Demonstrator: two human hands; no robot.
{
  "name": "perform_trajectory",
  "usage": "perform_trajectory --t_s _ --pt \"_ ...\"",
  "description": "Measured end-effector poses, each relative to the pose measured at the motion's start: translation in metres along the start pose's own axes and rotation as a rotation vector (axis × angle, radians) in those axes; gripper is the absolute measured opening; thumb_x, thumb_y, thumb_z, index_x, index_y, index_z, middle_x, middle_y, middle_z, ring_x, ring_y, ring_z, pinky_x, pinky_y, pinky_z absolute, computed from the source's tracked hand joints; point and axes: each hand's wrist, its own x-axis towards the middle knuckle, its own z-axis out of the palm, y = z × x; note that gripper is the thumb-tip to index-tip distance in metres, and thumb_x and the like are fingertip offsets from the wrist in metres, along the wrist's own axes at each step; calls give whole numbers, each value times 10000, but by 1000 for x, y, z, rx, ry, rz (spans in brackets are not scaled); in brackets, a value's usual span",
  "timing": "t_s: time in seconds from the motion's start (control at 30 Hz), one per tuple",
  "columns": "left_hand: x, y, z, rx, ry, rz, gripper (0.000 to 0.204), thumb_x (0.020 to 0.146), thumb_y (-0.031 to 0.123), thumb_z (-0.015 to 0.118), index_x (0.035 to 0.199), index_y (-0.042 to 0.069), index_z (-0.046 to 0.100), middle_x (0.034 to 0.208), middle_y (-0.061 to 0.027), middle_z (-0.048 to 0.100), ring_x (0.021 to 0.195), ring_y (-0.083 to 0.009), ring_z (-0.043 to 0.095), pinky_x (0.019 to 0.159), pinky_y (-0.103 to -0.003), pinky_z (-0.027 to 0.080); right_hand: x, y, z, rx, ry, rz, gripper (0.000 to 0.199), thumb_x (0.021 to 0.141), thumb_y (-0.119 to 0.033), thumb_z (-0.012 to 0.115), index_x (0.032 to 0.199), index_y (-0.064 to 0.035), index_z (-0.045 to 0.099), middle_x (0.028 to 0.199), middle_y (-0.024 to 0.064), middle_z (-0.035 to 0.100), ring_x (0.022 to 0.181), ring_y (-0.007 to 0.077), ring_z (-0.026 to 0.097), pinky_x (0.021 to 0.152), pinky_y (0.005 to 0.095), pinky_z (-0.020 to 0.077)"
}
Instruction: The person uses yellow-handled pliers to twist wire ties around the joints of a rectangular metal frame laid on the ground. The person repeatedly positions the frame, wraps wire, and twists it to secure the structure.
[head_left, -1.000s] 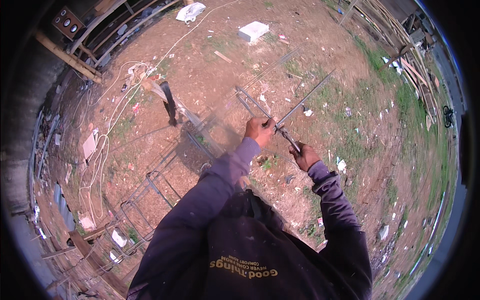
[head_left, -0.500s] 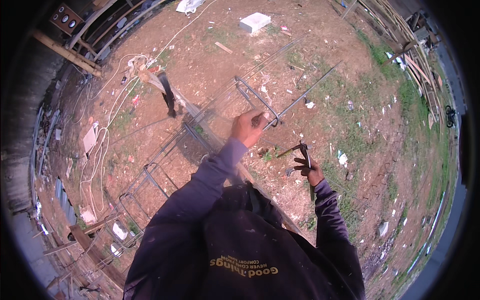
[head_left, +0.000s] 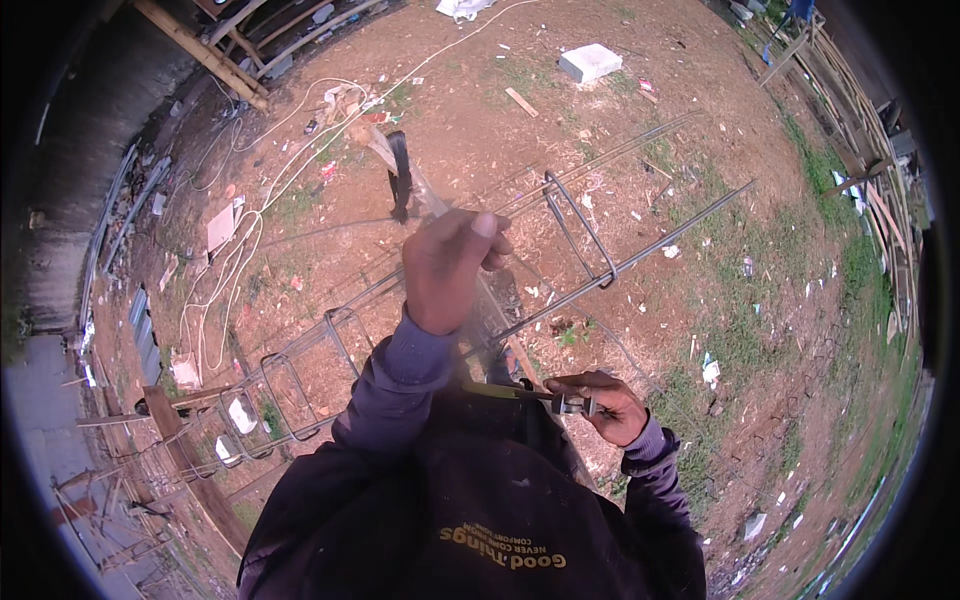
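My left hand (head_left: pixel 450 265) is raised over the rebar cage, thumb pressed against its curled fingers. Whatever is in that pinch, if anything, I cannot make out. My right hand (head_left: pixel 612 408), close to my body, grips pincers with a metal head (head_left: pixel 572 404) and a yellow-green handle (head_left: pixel 495 390) pointing left. Long steel bars (head_left: pixel 660 246) run from lower left to upper right. A rectangular stirrup (head_left: pixel 580 228) hangs across them at the right, apart from both hands. More stirrups (head_left: pixel 290 395) stand along the cage at the left.
A wooden beam (head_left: pixel 430 197) crosses under the cage, a black stranded bundle (head_left: pixel 400 175) hanging on it. A pale rope (head_left: pixel 262 210) trails over the littered ground at left. A white block (head_left: pixel 590 63) lies at the far side. Timber (head_left: pixel 868 160) is piled at far right.
My left hand has left the stirrup's corner and moved left and toward me. My right hand has come lower, its pincers turned across my front. The view has shifted.
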Motion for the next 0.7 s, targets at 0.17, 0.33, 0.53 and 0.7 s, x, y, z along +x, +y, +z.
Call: perform_trajectory --t_s 0.17,0.33,0.53,0.7 --pt "24 -58 -97 526 109 29 229 938 200 664 986 -22 694 806 -87 691 695 -112 640 628 -265 515 26 84 23 -439 -1 104 306 670 -5 585 931 -100 712 906 124 695 907 319 652 826 427 501" --pt "100 -114 -139 878 207 186 138 862 150 692 930 30 702 836 -103 697 751 -207 664 678 -352 522 32 128 59 -567 172 50 147 733 -69 639 876 -77 673 867 137 678 839 350 627 760 442 501" --pt "190 -114 -112 1558 -5 541 137 836 162 626 923 109 717 921 -111 682 942 -278 644 900 -397 453 34 119 72 -521 291 132 284 729 -89 648 1009 -65 691 984 159 682 930 370 628 831 443 503" --pt "269 -131 -130 1740 -610 111 174 708 125 695 866 172 753 869 -98 719 919 -288 684 839 -384 508 20 88 82 -405 398 351 486 738 -84 575 1222 -103 617 1159 180 641 1089 390 586 955 459 467"
